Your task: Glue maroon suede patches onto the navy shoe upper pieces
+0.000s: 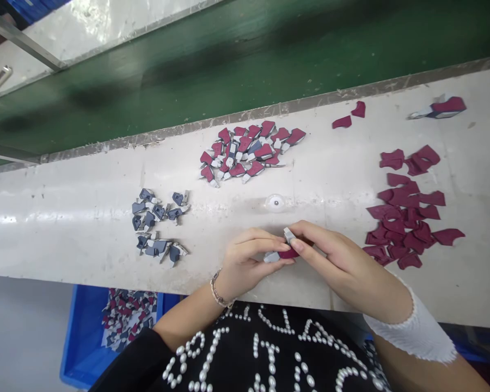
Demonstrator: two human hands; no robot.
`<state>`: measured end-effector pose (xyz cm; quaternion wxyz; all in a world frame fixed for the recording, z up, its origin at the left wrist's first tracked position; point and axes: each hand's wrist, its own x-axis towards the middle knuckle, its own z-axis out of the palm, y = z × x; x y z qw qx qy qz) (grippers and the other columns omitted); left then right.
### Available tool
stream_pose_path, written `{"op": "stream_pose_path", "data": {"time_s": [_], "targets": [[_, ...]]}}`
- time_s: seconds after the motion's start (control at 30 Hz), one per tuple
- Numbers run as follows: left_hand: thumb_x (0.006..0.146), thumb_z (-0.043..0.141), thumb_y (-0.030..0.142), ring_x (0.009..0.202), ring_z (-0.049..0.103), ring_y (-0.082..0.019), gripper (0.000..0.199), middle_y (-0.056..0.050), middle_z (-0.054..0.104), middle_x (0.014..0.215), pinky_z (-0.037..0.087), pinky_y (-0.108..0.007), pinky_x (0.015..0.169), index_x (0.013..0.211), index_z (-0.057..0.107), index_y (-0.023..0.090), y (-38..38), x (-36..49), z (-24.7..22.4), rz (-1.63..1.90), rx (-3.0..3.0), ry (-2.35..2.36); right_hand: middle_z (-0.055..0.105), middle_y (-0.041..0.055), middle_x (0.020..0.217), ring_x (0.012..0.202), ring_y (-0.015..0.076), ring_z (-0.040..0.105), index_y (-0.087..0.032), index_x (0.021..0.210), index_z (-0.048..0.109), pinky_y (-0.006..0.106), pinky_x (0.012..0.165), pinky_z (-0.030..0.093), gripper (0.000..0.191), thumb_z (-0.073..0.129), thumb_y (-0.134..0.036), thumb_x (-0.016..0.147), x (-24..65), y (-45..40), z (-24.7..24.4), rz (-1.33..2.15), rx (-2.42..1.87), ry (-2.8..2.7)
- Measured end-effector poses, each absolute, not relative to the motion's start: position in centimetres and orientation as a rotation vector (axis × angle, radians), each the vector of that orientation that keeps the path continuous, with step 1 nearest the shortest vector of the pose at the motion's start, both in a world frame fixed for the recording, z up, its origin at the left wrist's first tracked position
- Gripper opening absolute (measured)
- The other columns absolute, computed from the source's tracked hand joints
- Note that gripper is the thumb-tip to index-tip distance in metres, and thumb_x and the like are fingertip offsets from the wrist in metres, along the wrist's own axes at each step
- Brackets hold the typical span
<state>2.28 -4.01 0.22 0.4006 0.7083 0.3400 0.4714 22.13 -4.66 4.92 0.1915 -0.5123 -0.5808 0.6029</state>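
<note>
Close to the front edge of the white bench, my left hand [251, 256] and my right hand [335, 256] meet around one small plastic part [286, 253]. Light grey ends and a dark red face of it show between the fingers; the rest is covered by them. Thumb and fingers of each hand pinch it. To the left lies a group of dark blue-grey and light grey parts [159, 247]. Right of my hands spreads a pile of dark red shaped pieces [412, 218]. Farther back, several parts with red faces fitted on grey bodies [245, 147] sit in a cluster.
A white round disc [275, 203] lies just beyond my hands. Two loose red pieces [343, 122] and a longer red-and-grey part [443, 109] lie back right. Behind the bench runs a green belt [245, 60]. A blue bin [81, 332] of mixed parts stands below, front left.
</note>
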Motion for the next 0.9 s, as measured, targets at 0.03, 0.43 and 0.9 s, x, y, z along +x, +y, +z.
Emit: {"op": "stream_pose_path", "data": {"time_s": [0.03, 0.43, 0.9], "targets": [[0.078, 0.087, 0.024, 0.083, 0.075, -0.013, 0.030, -0.002, 0.079, 0.093, 0.065, -0.024, 0.077, 0.106, 0.076, 0.025, -4.1, 2.3, 0.2, 1.199, 1.806, 0.862, 0.051, -0.0021, 0.077, 0.071, 0.0156, 0.050, -0.024, 0.084, 0.049, 0.032, 0.066, 0.040, 0.038, 0.036, -0.052, 0.107, 22.0, -4.6, 5.0, 1.688, -1.436, -1.631], [0.075, 0.089, 0.021, 0.084, 0.076, -0.011, 0.030, -0.001, 0.077, 0.093, 0.065, -0.019, 0.080, 0.102, 0.076, 0.022, -4.3, 2.3, 0.3, 1.356, 1.692, 0.813, 0.073, 0.0038, 0.106, 0.090, 0.0163, 0.071, -0.024, 0.129, 0.058, 0.028, 0.074, 0.055, 0.032, 0.043, -0.042, 0.107, 22.7, -5.6, 5.1, 1.481, -1.297, -1.816], [0.091, 0.073, 0.027, 0.072, 0.071, -0.013, 0.013, -0.005, 0.077, 0.082, 0.058, -0.023, 0.067, 0.094, 0.072, 0.014, -4.2, 1.1, 3.4, 0.643, 1.586, 0.938, 0.075, 0.0061, 0.110, 0.097, 0.0202, 0.072, -0.023, 0.127, 0.061, 0.033, 0.076, 0.060, 0.028, 0.043, -0.028, 0.107, 23.6, -5.5, 4.9, 0.995, -1.172, -2.264]]}}
